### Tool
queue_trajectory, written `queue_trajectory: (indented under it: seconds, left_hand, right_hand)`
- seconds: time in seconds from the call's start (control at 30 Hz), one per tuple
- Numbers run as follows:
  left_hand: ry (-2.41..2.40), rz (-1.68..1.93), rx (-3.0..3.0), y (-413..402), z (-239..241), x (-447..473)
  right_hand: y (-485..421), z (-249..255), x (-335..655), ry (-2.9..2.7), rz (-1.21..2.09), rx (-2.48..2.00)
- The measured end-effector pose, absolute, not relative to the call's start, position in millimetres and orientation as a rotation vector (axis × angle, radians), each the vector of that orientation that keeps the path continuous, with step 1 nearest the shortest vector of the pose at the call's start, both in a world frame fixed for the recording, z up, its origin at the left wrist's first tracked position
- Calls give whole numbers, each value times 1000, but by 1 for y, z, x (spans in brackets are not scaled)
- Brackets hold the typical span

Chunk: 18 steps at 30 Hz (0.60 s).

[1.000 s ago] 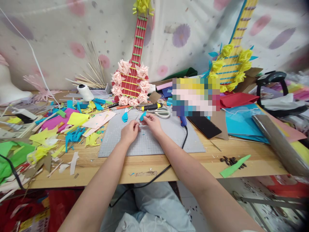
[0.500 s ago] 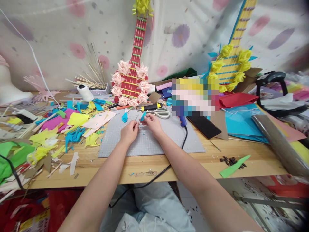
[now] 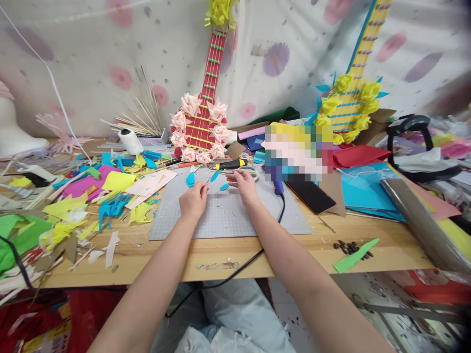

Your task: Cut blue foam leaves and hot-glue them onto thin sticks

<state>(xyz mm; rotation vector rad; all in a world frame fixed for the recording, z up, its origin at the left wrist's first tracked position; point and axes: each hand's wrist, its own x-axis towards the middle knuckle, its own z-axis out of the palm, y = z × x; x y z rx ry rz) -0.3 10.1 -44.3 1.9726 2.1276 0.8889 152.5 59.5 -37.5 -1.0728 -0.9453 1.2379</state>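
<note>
Near the back edge of the worktop (image 3: pixel 393 250), a pixelated patch (image 3: pixel 299 153) conceals whatever lies beneath; the yellow guitar (image 3: pixel 357 70) is cropped partway up its neck. The right hand (image 3: pixel 243 185) hides part of the scissors (image 3: pixel 255 169), and the slender piece (image 3: pixel 208 181) in the left hand (image 3: pixel 194 198) is too fine to identify.

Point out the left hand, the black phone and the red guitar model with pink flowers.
Left hand (image 3: pixel 193 201): head view, back of the hand.
Black phone (image 3: pixel 311 194): head view, dark screen.
Red guitar model (image 3: pixel 198 135): head view, red front of the body.
</note>
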Motion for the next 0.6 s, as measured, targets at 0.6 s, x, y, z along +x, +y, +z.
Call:
queue_trajectory:
  seconds: [0.6]
  left_hand:
    - [2110,775,2202,7,-43,7]
  right_hand:
    - [66,-46,161,-1188,1118,-1150]
